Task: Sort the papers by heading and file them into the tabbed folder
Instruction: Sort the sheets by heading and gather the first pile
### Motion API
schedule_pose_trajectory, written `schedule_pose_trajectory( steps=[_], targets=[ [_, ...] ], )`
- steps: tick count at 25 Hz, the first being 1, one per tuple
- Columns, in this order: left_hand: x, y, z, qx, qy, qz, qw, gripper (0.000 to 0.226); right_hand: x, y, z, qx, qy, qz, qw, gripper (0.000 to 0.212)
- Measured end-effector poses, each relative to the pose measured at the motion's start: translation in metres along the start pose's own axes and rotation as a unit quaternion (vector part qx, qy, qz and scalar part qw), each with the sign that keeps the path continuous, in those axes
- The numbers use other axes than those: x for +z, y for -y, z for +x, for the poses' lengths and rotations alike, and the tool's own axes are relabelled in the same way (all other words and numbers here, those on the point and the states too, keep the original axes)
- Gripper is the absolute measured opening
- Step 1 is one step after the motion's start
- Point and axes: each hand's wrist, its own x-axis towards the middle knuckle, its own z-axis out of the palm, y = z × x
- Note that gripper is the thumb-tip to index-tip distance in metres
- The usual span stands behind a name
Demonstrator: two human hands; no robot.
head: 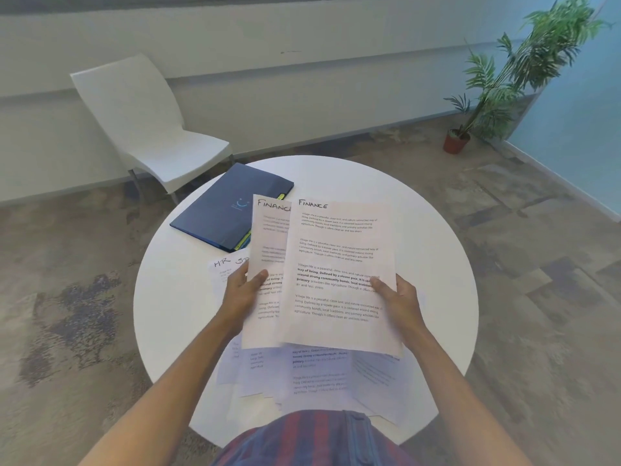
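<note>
Two sheets headed "FINANCE" are held up above the round white table (437, 250). My left hand (243, 292) pinches the left sheet (268, 243) at its left edge, thumb on top. My right hand (400, 297) pinches the right sheet (339, 264) at its right edge; this sheet overlaps the left one. A dark blue tabbed folder (225, 206) lies shut at the far left of the table, with coloured tabs showing at its edge. A sheet headed "HR" (223, 267) lies flat left of my left hand. Several loose papers (312, 375) lie under the held sheets.
A white chair (148, 129) stands beyond the table at the left. A potted plant (457, 139) stands on the floor at the far right by a blue wall. Patterned carpet surrounds the table.
</note>
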Motion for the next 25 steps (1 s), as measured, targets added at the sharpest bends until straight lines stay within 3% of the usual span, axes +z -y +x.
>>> schedule_pose_trajectory(
  steps=[6, 10, 14, 17, 19, 22, 25],
  targets=[
    [0.041, -0.008, -0.015, -0.017, 0.082, -0.032, 0.996, 0.024, -0.01, 0.005, 0.008, 0.015, -0.01, 0.024, 1.0, 0.021],
    [0.049, -0.018, -0.013, 0.0, 0.066, 0.034, 0.997, 0.015, -0.007, 0.009, 0.007, -0.011, 0.0, 0.014, 1.0, 0.02],
    [0.049, -0.03, -0.007, -0.015, 0.05, 0.059, 0.997, 0.036, 0.004, 0.017, 0.01, -0.071, -0.038, 0.001, 0.997, 0.039],
    [0.046, -0.032, -0.002, 0.015, 0.083, 0.031, 0.996, 0.019, 0.011, 0.026, 0.012, -0.082, -0.046, 0.02, 0.995, 0.04],
    [0.045, -0.032, -0.001, 0.029, 0.09, 0.029, 0.995, 0.031, 0.014, 0.034, 0.013, -0.066, -0.03, 0.06, 0.996, 0.031],
    [0.047, -0.031, 0.0, 0.014, 0.101, -0.006, 0.995, 0.031, 0.011, 0.045, 0.014, -0.001, 0.052, 0.139, 0.989, 0.031],
    [0.049, -0.03, -0.003, -0.004, 0.114, -0.02, 0.993, 0.026, 0.007, 0.046, 0.014, 0.042, 0.101, 0.117, 0.987, 0.034]
  ],
)
